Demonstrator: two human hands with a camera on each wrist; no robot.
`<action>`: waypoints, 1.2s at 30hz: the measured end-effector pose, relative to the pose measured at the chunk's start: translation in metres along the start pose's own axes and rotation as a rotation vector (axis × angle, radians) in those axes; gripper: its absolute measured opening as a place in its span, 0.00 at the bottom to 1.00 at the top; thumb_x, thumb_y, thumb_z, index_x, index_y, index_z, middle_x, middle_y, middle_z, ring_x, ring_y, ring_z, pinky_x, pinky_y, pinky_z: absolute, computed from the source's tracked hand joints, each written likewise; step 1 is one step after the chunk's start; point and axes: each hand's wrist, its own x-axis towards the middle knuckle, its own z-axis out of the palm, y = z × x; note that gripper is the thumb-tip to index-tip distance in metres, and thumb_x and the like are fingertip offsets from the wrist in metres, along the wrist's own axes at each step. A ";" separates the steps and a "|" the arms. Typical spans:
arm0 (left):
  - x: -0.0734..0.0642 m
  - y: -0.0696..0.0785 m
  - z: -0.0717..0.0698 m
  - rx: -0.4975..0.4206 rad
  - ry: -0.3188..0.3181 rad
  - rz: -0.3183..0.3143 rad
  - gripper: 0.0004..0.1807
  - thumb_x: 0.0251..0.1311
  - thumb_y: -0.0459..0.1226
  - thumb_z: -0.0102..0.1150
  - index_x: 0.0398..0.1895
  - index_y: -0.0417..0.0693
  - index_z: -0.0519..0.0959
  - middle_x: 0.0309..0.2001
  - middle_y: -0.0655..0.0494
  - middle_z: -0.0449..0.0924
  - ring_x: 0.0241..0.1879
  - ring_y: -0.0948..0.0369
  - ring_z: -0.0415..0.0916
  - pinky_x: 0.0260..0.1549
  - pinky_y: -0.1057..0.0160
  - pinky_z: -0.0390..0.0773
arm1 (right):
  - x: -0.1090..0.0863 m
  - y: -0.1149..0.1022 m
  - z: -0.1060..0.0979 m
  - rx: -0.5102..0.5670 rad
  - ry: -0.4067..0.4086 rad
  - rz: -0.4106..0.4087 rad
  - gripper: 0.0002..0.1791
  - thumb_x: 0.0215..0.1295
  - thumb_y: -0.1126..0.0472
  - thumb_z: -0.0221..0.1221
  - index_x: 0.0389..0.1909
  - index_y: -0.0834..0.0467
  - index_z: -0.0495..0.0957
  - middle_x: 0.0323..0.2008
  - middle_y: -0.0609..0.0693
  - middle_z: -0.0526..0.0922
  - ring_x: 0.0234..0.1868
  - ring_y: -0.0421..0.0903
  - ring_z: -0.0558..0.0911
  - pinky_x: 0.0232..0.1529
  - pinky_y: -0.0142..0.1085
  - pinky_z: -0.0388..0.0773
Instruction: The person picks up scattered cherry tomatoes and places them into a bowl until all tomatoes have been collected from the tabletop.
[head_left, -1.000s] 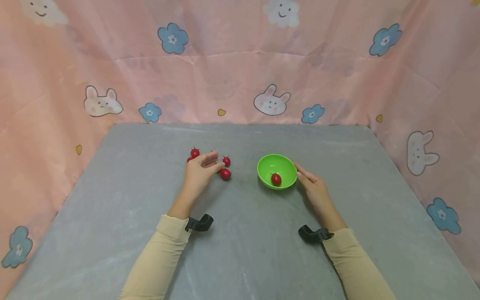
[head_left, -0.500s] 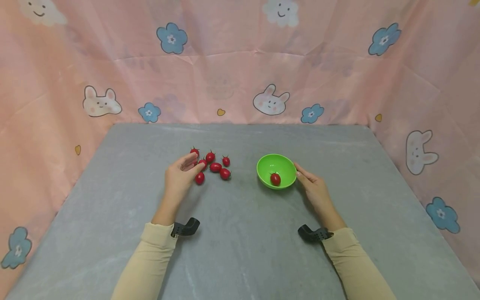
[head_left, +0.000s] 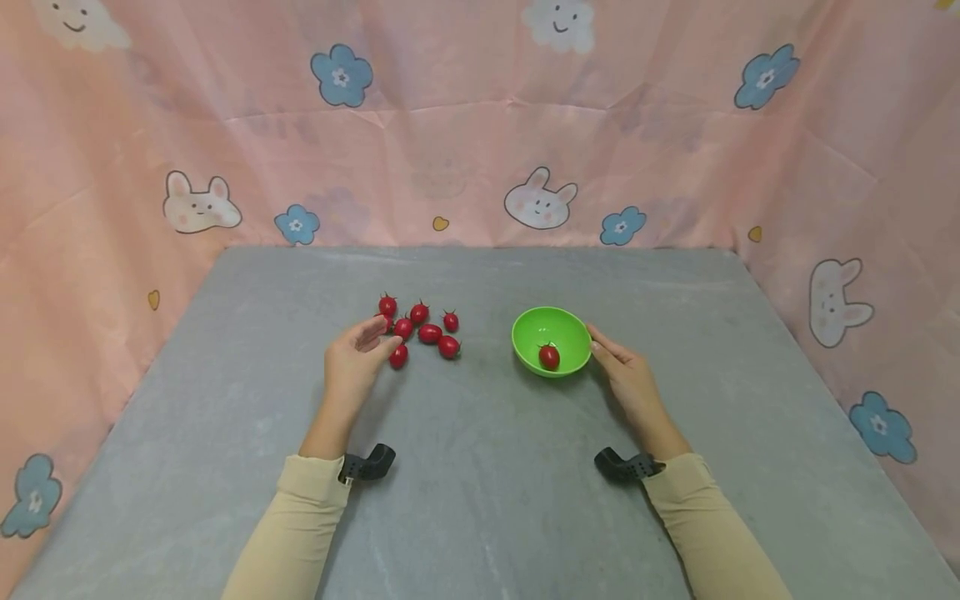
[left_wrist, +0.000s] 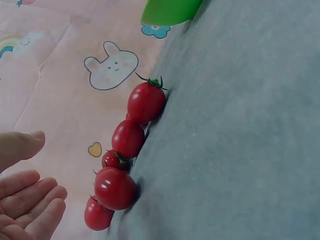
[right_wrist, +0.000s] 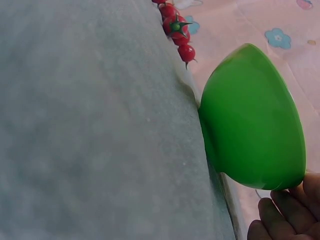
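Several cherry tomatoes with green stems lie in a loose cluster on the table, left of the middle. At the cluster's left side is my left hand, its thumb and fingers apart with nothing between them. The left wrist view shows a gap between that hand and the tomatoes. My right hand pinches the right rim of a green bowl that stands upright on the table. Inside the bowl lies one cherry tomato. The right wrist view shows the fingers against the bowl's outer wall.
A grey cloth-like surface covers the table. Behind it and along both sides hangs a pink curtain printed with rabbits, flowers and clouds. Each wrist wears a black camera band.
My left hand has moved left and slightly nearer, uncovering tomatoes that it hid before. The right hand and the bowl have stayed in place.
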 end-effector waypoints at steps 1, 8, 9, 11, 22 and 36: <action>0.000 -0.001 0.000 -0.002 0.001 -0.004 0.27 0.61 0.37 0.67 0.63 0.38 0.76 0.63 0.43 0.77 0.64 0.49 0.75 0.66 0.55 0.73 | 0.001 0.000 0.000 0.002 0.000 -0.002 0.26 0.76 0.52 0.52 0.71 0.55 0.67 0.73 0.50 0.64 0.77 0.48 0.60 0.77 0.44 0.57; 0.001 -0.011 0.002 0.003 0.006 -0.040 0.26 0.60 0.35 0.67 0.62 0.38 0.77 0.62 0.41 0.78 0.63 0.48 0.76 0.63 0.54 0.75 | 0.002 0.001 -0.001 -0.006 -0.008 -0.012 0.27 0.76 0.50 0.52 0.71 0.56 0.66 0.73 0.51 0.63 0.77 0.49 0.59 0.77 0.45 0.55; 0.001 -0.013 0.003 0.002 0.008 -0.041 0.26 0.60 0.34 0.67 0.61 0.37 0.77 0.62 0.40 0.78 0.63 0.48 0.76 0.63 0.54 0.75 | 0.002 0.001 -0.001 -0.011 -0.010 -0.011 0.27 0.76 0.50 0.51 0.71 0.55 0.66 0.73 0.50 0.63 0.77 0.49 0.59 0.77 0.45 0.55; 0.002 -0.016 0.004 0.001 0.012 -0.040 0.26 0.60 0.34 0.67 0.61 0.36 0.76 0.61 0.39 0.78 0.62 0.48 0.77 0.62 0.53 0.76 | 0.001 0.001 -0.001 -0.017 -0.012 -0.008 0.27 0.76 0.50 0.51 0.71 0.55 0.66 0.73 0.50 0.63 0.77 0.49 0.59 0.78 0.45 0.55; 0.003 -0.025 0.009 0.036 0.004 -0.076 0.26 0.59 0.36 0.69 0.60 0.36 0.77 0.60 0.40 0.80 0.61 0.49 0.78 0.61 0.52 0.77 | -0.001 -0.001 -0.001 0.007 -0.014 0.006 0.27 0.76 0.50 0.52 0.71 0.54 0.66 0.74 0.49 0.63 0.78 0.47 0.58 0.77 0.44 0.56; 0.005 -0.030 0.010 0.068 0.002 -0.084 0.26 0.56 0.34 0.71 0.58 0.36 0.79 0.57 0.39 0.82 0.58 0.48 0.80 0.60 0.53 0.78 | 0.001 0.001 0.001 0.007 -0.005 -0.004 0.27 0.76 0.51 0.52 0.71 0.57 0.65 0.73 0.52 0.63 0.77 0.49 0.59 0.77 0.44 0.56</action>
